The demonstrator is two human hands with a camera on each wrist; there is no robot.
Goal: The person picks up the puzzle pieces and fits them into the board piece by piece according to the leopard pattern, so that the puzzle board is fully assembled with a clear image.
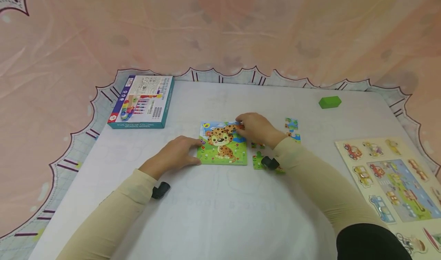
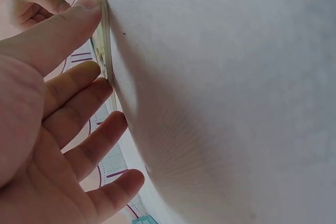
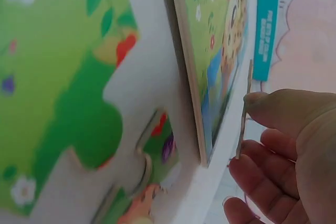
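The right hand (image 1: 256, 129) pinches a thin piece (image 3: 242, 125), with the puzzle (image 1: 223, 145) to its left; the left hand (image 1: 177, 152), fingers apart, touches the puzzle's edge. The piece should, I think, be held level and lowered gently.

The pinched piece (image 3: 242, 132) hides its faces from the right wrist camera (the head view crops the vehicle board (image 1: 406, 227)).

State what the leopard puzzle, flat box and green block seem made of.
Leopard puzzle: likely thin wood or fibreboard, judging by its bare tan edge, with a smooth printed face. Flat box: probably smooth printed card, given its crisp edges. Green block: painted wood or plastic; its plain, even colour leaves this open.
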